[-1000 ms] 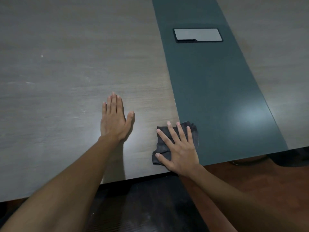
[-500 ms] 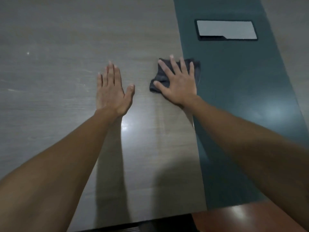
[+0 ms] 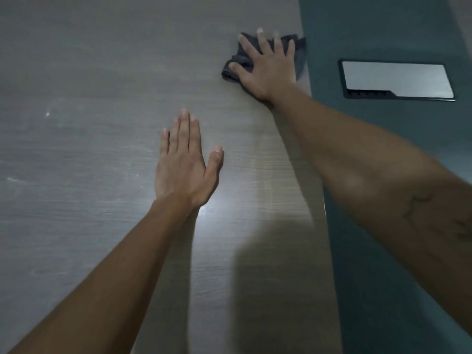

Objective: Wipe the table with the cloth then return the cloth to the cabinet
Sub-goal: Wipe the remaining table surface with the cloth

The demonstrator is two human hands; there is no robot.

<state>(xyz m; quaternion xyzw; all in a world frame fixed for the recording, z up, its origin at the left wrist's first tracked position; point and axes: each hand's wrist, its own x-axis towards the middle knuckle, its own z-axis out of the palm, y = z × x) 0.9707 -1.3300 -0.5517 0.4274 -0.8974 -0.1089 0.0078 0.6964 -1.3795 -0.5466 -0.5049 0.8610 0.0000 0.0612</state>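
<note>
Since a second ago my right hand (image 3: 267,70) has pushed the crumpled dark grey cloth (image 3: 233,69) far across the grey wood-grain table (image 3: 89,123). Its spread fingers should press evenly, while my left hand (image 3: 182,164) lies flat, empty, bracing me.

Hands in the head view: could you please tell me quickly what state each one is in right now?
Left hand: open, flat on the table, holding nothing.
Right hand: open, fingers spread, pressing the dark cloth onto the table.
</note>
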